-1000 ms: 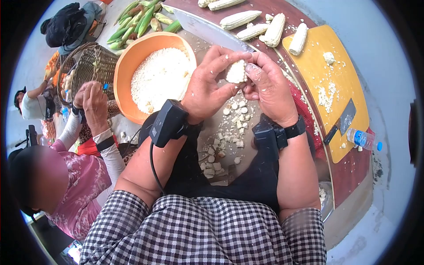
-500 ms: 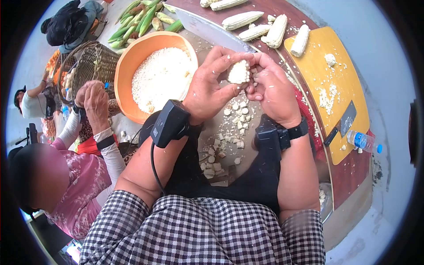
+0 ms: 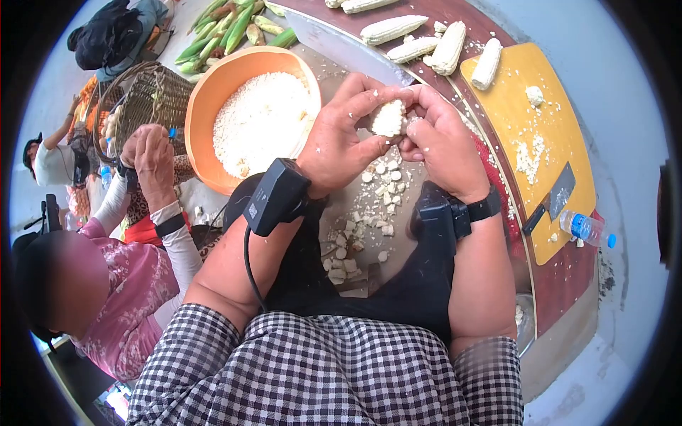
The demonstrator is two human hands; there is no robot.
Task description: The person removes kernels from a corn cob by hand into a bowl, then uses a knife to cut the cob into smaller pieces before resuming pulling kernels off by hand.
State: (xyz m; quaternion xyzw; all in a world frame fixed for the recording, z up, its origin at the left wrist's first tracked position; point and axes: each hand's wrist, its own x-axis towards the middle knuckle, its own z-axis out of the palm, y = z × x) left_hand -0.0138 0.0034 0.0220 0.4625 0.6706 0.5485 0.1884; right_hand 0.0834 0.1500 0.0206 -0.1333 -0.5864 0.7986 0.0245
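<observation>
A short piece of white corn cob (image 3: 388,118), with kernels on it, is held up in front of me over my lap. My left hand (image 3: 339,138) grips it between thumb and fingers from the left. From the right, my right hand (image 3: 446,145) closes its curled fingers and thumb against the cob's edge; its fingertips are partly hidden. Just left of my hands stands an orange basin (image 3: 201,135) filled with loose white kernels (image 3: 259,126). Cut cob pieces (image 3: 387,188) and crumbs lie scattered on the floor below.
At right, a yellow cutting board (image 3: 540,135) carries a knife (image 3: 560,192), kernels and a water bottle (image 3: 584,227). Whole corn cobs (image 3: 449,48) lie on the table above it. A co-worker's hands (image 3: 150,160), a wicker basket (image 3: 153,96) and unhusked corn (image 3: 231,32) are at left.
My right thumb has shifted over the cob's right edge, and the cob piece has turned slightly. The whole view has moved a little. Both hands keep their hold.
</observation>
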